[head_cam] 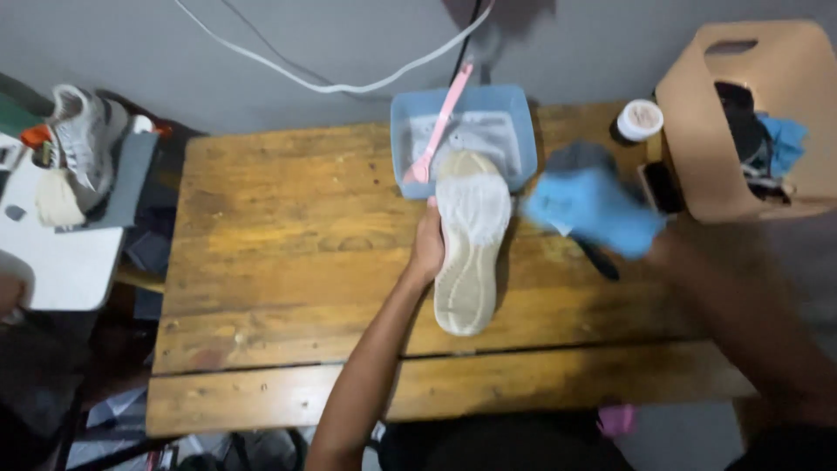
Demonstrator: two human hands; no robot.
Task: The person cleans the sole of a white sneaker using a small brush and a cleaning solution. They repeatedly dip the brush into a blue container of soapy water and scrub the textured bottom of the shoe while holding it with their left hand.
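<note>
Across wooden table (279, 227): left hand (427, 249) clamped on white shoe (471, 235), sole up, toe propped over blue tub (514, 109) for steadiness. Right hand (649, 240) bunched around blue cloth (593, 209), blurred, just beside shoe. Pink brush (440, 122) leaning in tub.

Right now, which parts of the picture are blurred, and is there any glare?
In the head view, the right hand and its blue cloth are smeared by motion; the left hand holding the white shoe sole-up is sharper; soft glare lies on the wooden table; the edges bend from lens distortion.
</note>
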